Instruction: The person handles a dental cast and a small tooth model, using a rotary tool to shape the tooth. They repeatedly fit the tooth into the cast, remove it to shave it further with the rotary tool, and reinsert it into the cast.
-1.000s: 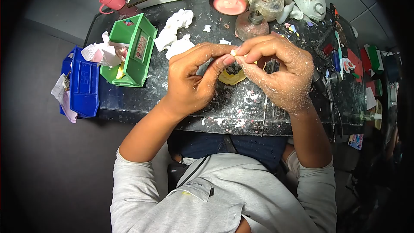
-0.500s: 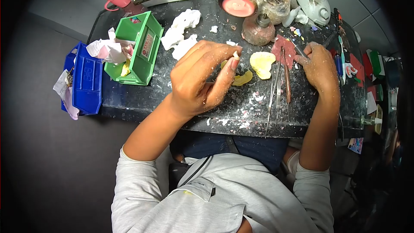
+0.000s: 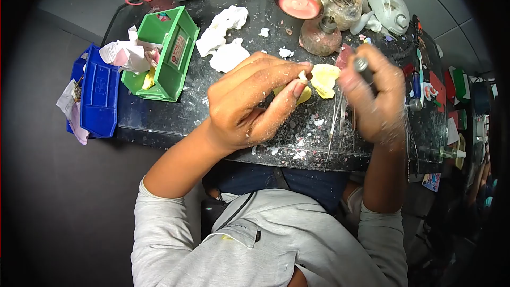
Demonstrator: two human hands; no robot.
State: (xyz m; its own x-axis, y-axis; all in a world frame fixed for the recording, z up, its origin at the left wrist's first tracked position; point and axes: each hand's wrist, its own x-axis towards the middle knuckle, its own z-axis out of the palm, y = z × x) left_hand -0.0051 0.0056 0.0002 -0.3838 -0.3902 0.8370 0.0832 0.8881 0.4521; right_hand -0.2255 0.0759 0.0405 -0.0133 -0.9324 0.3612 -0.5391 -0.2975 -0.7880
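Pinched between the thumb and fingertip of my left hand (image 3: 249,98) is a small whitish piece (image 3: 303,76) that looks like a false tooth. My right hand (image 3: 374,93), smeared by motion, is closed around a dark handpiece (image 3: 362,66) whose metal end points toward the left hand. Behind and between the hands lies a yellow plaster cast (image 3: 324,79). A second yellow piece (image 3: 304,95) is partly hidden by my left fingers. Metal tweezers (image 3: 334,127) and other thin tools lie beside my right hand, partly covered by it. A red wax sheet (image 3: 345,56) shows behind.
A green bin (image 3: 178,56) and a blue bin (image 3: 99,95) with paper scraps stand at the left. Crumpled white tissue (image 3: 228,56) lies mid-table. A glass spirit burner (image 3: 319,40) and a dish of pink material (image 3: 299,5) are at the back. White crumbs litter the black tabletop (image 3: 175,122).
My right hand has lifted the handpiece from the table and swung it left toward my left hand. The left hand has shifted slightly right, still pinching the tooth-like piece.
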